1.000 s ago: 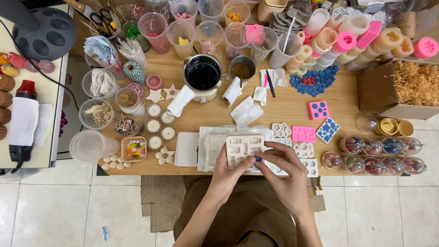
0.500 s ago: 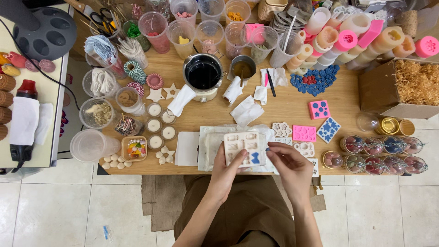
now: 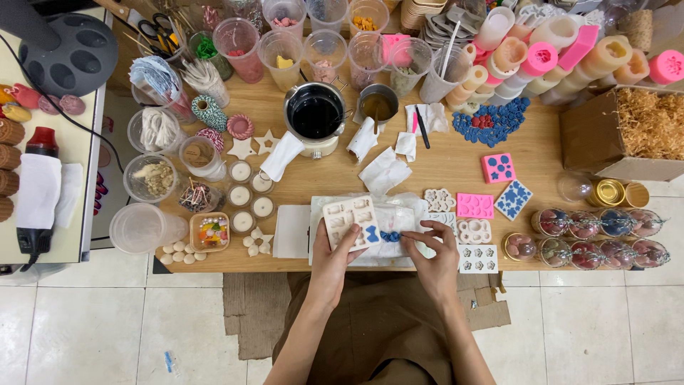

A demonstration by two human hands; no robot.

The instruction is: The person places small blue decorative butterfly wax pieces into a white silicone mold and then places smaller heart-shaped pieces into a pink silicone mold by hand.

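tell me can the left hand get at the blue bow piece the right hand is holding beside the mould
Probably yes: the left hand holds the white mould right beside the blue bow piece, nothing between them.

I see the mould (image 3: 350, 219) in my left hand (image 3: 333, 258), the bow piece (image 3: 390, 236) right of it, the melting pot (image 3: 314, 114) behind.

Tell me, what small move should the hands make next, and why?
Probably the right hand should lift the blue bow clear and set it down: it seems already out, beside the mould that the left hand steadies, where another blue piece remains.
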